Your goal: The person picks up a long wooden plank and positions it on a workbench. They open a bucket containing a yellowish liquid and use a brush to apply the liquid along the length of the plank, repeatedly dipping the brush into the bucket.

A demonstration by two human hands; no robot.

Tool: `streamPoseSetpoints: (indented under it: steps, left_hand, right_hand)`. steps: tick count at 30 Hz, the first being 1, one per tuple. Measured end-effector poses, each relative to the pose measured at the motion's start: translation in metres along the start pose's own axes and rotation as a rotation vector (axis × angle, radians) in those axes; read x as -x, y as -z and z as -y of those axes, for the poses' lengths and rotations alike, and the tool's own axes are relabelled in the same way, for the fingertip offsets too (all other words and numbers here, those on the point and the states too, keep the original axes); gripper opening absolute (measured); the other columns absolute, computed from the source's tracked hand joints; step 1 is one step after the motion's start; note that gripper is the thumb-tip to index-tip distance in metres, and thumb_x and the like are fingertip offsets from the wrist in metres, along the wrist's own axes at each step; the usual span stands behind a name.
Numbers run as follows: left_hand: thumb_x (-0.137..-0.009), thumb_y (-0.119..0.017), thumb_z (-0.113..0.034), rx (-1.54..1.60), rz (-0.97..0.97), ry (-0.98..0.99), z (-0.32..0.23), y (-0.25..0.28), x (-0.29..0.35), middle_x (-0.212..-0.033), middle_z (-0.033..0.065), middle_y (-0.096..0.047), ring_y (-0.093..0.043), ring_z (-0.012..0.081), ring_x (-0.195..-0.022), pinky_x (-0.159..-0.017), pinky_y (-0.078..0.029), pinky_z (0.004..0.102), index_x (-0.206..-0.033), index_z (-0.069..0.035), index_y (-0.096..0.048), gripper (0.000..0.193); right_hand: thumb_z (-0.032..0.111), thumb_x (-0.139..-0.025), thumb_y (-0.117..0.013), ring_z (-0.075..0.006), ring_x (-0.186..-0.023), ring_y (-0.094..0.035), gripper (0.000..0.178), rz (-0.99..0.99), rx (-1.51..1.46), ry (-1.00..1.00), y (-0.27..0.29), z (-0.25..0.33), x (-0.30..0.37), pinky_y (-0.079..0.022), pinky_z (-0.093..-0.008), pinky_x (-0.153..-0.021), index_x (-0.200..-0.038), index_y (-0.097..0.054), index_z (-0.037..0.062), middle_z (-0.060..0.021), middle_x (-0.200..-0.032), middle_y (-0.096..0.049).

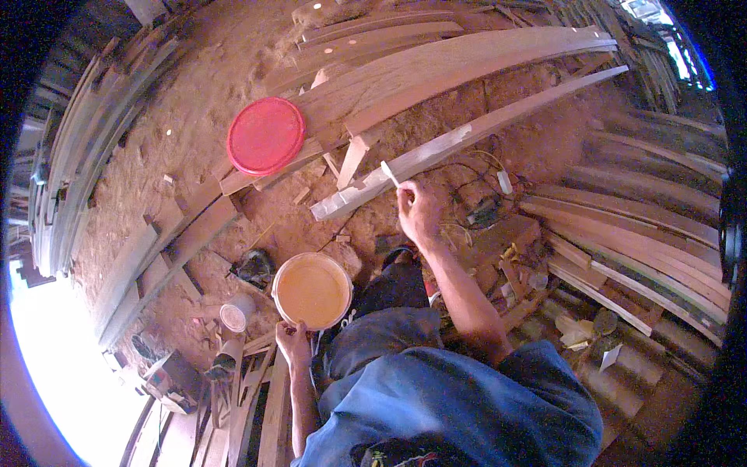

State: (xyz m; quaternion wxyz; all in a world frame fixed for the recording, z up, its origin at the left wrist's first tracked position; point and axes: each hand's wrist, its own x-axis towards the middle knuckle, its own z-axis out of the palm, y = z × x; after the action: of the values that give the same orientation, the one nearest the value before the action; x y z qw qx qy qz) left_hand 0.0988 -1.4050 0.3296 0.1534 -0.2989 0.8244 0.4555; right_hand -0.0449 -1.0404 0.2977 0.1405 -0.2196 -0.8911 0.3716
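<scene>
My left hand (292, 342) is closed on the near rim of a round white bucket (345, 310) with a smooth tan-orange content. In my right hand (419, 212) the fingers pinch a small white flat tool (389, 173), like a spatula or stick; its exact kind is too small to tell. The tool's tip points over a long wooden beam (424, 159) with pale whitish patches on its face. Whether the tip touches the beam, I cannot tell.
A red round lid (266, 136) lies on wide planks (443, 70) beyond the beam. A dark cable and a white plug-like piece (504, 182) are on the earth floor to the right. Timber stacks (638, 226) line the right side. A small pale-topped container (233, 317) stands left of the bucket.
</scene>
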Motion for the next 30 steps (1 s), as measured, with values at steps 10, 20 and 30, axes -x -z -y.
streamPoseSetpoints:
  steps: [10,20,30]
  left_hand:
    - [-0.089,-0.068,-0.003,0.086,-0.001,0.034,-0.007,0.003,0.004,-0.075,0.007,-0.061,-0.057,0.0126,-0.062,-0.054,-0.048,0.029,-0.091,-0.001,-0.052,0.016]
    - [-0.087,-0.07,-0.004,0.017,-0.034,-0.074,0.017,0.007,-0.002,-0.078,0.0082,-0.059,-0.055,0.0141,-0.068,-0.061,-0.048,0.0315,-0.089,-0.002,-0.052,0.019]
    - [-0.088,-0.068,-0.003,0.162,0.048,0.018,-0.009,-0.002,-0.006,-0.086,0.0095,-0.06,-0.055,0.0173,-0.08,-0.07,-0.048,0.0336,-0.097,0.002,-0.053,0.018]
  right_hand:
    - [0.015,-0.092,-0.066,-0.0306,-0.073,-0.068,0.01,0.147,-0.059,-0.009,-0.044,0.05,0.042,-0.053,-0.0399,-0.062,-0.096,-0.065,0.0064,-0.0138,-0.081,-0.069]
    - [0.016,-0.093,-0.066,-0.0284,-0.071,-0.068,0.012,0.264,-0.183,-0.049,-0.061,0.075,0.066,-0.052,-0.0391,-0.064,-0.095,-0.068,0.0046,-0.0148,-0.079,-0.07]
    - [0.015,-0.094,-0.067,-0.0107,-0.064,-0.063,0.017,0.078,-0.811,-0.516,0.009,-0.027,0.012,-0.049,-0.025,-0.054,-0.108,-0.063,0.006,-0.0052,-0.085,-0.069]
